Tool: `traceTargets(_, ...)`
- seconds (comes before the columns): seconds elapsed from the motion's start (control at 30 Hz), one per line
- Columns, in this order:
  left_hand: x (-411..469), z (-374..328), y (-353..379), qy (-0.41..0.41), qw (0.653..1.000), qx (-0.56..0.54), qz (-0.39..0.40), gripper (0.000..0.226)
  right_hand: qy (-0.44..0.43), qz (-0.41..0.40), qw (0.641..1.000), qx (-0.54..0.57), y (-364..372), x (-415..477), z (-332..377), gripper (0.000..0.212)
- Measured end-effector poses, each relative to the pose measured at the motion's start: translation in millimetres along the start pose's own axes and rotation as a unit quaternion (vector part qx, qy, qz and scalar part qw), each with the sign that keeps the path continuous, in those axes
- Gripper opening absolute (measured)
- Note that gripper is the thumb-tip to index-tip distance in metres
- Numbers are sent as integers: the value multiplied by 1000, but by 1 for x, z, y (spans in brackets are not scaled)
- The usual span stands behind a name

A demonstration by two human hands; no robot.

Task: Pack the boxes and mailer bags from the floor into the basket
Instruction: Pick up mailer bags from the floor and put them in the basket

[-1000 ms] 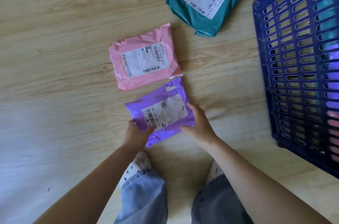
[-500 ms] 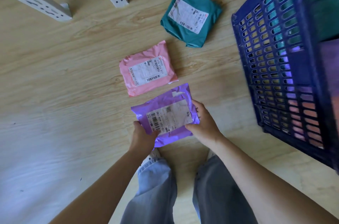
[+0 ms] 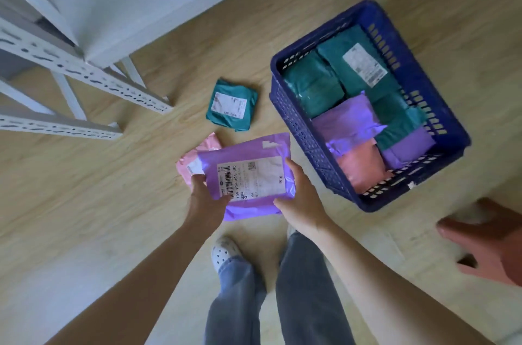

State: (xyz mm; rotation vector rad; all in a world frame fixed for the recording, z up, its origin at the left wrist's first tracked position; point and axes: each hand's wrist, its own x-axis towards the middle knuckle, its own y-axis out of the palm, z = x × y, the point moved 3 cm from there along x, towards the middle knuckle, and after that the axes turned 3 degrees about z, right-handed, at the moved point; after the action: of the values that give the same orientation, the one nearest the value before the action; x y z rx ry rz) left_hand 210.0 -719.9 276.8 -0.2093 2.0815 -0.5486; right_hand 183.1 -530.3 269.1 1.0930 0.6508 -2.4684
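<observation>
Head cam: the left hand (image 3: 204, 200) and right hand (image 3: 300, 197) are both gripping a purple mailer bag (image 3: 248, 172) by its edges, holding it up over the wood floor (image 3: 84, 189). It's partly covering a pink mailer bag (image 3: 195, 159); a teal mailer bag (image 3: 231, 104) is lying just beyond, near the half-full blue basket (image 3: 293, 124).

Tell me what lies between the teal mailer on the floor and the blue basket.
Only bare wooden floor separates teal mailer from basket, per the head view.
</observation>
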Motion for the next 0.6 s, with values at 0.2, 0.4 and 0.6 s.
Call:
traceTargets(0.2,-34,-94,18,73,995,64,29,41,-21,-42,997,68,-80,-36,9,80)
traceTargets(0.4,-57,-152,61,112,984,120,70,41,-10,-83,988,126,-142,-58,-16,80)
traceTargets(0.6,-60,-192,122,108,974,155,123,48,14,-119,976,180,-182,-65,-55,78)
